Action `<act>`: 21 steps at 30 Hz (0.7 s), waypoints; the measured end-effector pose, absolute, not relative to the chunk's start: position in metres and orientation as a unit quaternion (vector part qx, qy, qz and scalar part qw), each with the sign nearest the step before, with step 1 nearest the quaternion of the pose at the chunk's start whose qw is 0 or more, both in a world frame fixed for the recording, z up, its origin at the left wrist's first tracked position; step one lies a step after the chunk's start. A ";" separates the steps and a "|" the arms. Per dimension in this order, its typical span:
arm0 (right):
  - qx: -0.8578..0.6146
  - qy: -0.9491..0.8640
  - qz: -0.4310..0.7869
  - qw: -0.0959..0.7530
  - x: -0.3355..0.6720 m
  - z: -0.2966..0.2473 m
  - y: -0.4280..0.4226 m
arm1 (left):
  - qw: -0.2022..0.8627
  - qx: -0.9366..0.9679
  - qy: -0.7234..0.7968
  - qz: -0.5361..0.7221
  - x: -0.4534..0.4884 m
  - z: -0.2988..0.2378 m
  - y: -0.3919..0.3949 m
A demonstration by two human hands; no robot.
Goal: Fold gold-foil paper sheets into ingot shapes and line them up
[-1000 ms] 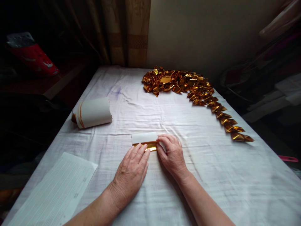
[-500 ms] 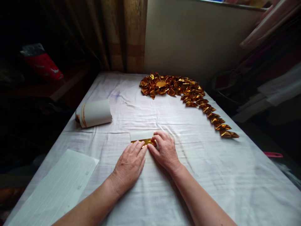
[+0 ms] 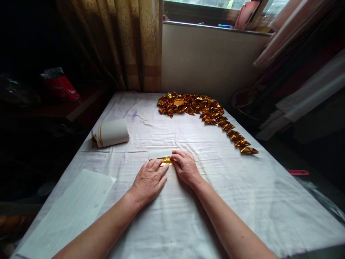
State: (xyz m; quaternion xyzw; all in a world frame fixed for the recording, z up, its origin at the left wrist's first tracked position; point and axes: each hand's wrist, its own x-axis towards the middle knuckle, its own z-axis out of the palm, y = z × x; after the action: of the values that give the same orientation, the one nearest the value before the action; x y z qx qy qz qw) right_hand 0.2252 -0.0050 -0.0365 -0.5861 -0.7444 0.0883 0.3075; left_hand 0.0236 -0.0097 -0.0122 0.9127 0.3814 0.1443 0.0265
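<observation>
A small sheet of gold foil paper (image 3: 166,160) lies on the table in front of me, partly folded. Its white back (image 3: 161,154) shows along the far side, with a shiny gold strip nearer to me. My left hand (image 3: 148,178) rests flat with fingers stretched out, the fingertips pressing the strip's left part. At the right end, my right hand (image 3: 185,166) has bent fingers closed on the paper's edge, thumb near the gold strip. The fingers hide both ends of the strip.
Many folded gold foil pieces (image 3: 194,104) lie heaped at the back, trailing in a row toward the right edge. A curled white-backed roll (image 3: 113,133) lies at left, and a lined paper sheet (image 3: 72,208) nearer me. A white cloth (image 3: 172,223) covers the table.
The camera view has tilted up and shifted, showing more of the window. The right hand's thumb has drawn in against the fingers, and more of the gold strip shows between my hands.
</observation>
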 end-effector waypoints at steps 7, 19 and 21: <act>-0.591 -0.745 0.074 0.301 0.224 -0.033 -0.005 | -0.006 0.933 0.342 0.117 0.003 -0.021 -0.008; -0.594 -0.742 0.075 0.302 0.223 -0.032 -0.005 | -0.037 0.928 0.355 0.108 -0.035 -0.026 -0.011; -0.593 -0.743 0.075 0.302 0.224 -0.033 -0.005 | -0.039 0.925 0.362 0.107 -0.039 -0.025 -0.012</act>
State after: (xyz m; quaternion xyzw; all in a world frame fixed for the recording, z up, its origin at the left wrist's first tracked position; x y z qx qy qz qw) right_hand 0.2238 -0.0052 -0.0330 -0.5928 -0.7428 0.0748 0.3021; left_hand -0.0392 -0.0121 -0.0252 0.9254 0.3616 0.1065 -0.0390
